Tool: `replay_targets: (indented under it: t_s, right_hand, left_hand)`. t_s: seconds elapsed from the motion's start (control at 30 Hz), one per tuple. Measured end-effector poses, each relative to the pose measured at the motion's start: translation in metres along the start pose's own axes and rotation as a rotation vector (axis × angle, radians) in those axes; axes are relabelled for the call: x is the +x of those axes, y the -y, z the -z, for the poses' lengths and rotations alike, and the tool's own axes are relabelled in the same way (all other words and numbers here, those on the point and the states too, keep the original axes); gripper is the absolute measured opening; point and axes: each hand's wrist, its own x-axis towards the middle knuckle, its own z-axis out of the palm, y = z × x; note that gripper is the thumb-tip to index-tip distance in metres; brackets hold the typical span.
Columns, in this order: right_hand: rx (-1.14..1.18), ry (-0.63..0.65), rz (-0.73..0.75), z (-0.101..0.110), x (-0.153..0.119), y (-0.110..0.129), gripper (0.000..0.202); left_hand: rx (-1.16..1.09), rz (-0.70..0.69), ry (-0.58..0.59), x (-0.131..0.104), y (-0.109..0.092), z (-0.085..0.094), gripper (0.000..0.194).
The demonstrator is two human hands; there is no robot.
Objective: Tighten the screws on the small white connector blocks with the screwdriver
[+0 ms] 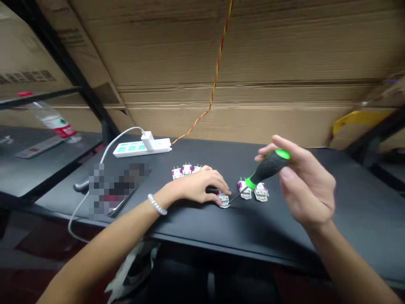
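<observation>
My left hand point(204, 185) rests on the dark table, its thumb and fingers closed on a small white-and-purple plastic part with metal prongs point(224, 200). In my right hand point(308, 185) is a screwdriver point(267, 169) with a black and green handle, held between thumb and fingers. Its shaft slants down to the left, and the tip meets or nearly meets the right edge of the held part. Two similar parts point(261, 192) sit just right of the shaft. Several more point(187, 169) stand in a row behind my left hand, partly hidden by it.
A white power strip point(126, 149) with a plugged-in charger point(147, 140) lies at the back left; its white cable runs over the front edge. A pixelated dark flat object point(126, 190) lies left of my arm. A twisted red-yellow wire point(218, 63) hangs before the cardboard point(284, 93).
</observation>
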Motion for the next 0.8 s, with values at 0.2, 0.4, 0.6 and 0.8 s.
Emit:
replay_targets:
  t_s: [0.2,0.4,0.6,0.8]
  right_hand:
    - [-0.147,-0.04,0.076,0.0009,0.0012,-0.0039,0.057]
    - [-0.015,0.024,-0.021,0.0003,-0.0006,-0.0023,0.056]
    - [-0.104,-0.042,0.017,-0.0027,0.0017,-0.0036,0.057]
    - [-0.024,-0.021,-0.02,-0.004,-0.001,-0.0041,0.061]
  left_hand:
    - [-0.006,0.02,-0.003,0.0,-0.0025,0.0001,0.028]
    - [0.004,0.001,-0.005,0.0001,-0.0029,0.0003,0.026]
    - [0.023,0.008,0.002,-0.0004,-0.0031,0.0006,0.027]
    - [0.032,-0.003,0.009,-0.0006,-0.0018,0.0007,0.029]
